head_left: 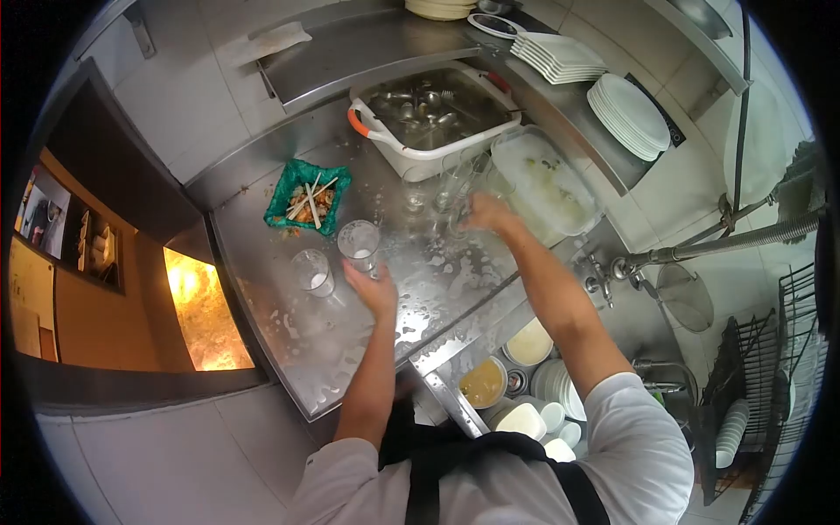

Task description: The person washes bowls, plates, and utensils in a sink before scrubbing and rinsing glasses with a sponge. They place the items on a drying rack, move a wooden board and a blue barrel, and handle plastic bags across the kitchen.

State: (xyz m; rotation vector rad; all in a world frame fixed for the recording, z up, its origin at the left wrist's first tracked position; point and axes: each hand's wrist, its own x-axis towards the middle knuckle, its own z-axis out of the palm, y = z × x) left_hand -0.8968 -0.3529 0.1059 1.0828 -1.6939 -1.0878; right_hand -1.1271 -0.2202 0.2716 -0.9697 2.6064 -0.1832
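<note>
On the wet steel counter, my left hand (374,287) is closed around the lower part of a clear drinking glass (359,241). Another glass (313,272), with a little whitish residue at its bottom, stands just left of it. My right hand (490,213) reaches to a cluster of clear glasses (444,186) in front of the white tub. Its fingers are curled at one of these glasses, whose outline is faint. Behind my left hand, a green-lined basket (278,210) holds food scraps and used chopsticks.
Cutlery soaks in dark water inside the white tub (407,157). Beside it sits a translucent tray (582,219) of cloudy water. Stacked plates (628,115) stand on the back shelf. A sink with bowls (483,382) lies at my right front, near a faucet (599,282) and sprayer hose (735,243).
</note>
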